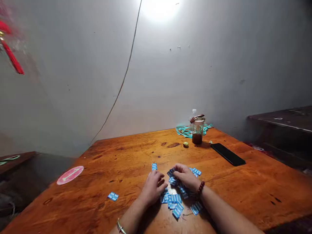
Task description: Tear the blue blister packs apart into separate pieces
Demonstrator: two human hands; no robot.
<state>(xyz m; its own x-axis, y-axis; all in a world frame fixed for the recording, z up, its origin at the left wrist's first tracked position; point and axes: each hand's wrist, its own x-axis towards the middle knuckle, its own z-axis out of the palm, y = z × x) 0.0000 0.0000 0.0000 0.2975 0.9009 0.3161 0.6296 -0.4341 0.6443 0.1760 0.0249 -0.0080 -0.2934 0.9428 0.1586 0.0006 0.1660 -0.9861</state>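
Observation:
Small blue-and-white striped cards (174, 198) lie in a loose, overlapping pile on the wooden table, between and under my hands. My right hand (186, 177), with a beaded bracelet at the wrist, reaches over the pile. Its thumb and fingers pinch a darker-looking blue card (170, 172) at the pile's far side. At the left edge of the pile, my left hand (153, 188) rests with its fingers bent and apart, holding nothing I can see. Just beyond its fingertips is an upright strip of blue cards (154, 166). Off to the left lies a separate blue card piece (113, 196).
A black phone (227, 154) lies at the right. Near the back stand a jar of dark liquid (197, 133) and a clear bottle (194, 112), with turquoise ribbon (182, 130) around them. A small yellowish object (185, 144) and a pink round sticker (70, 175) are on the table.

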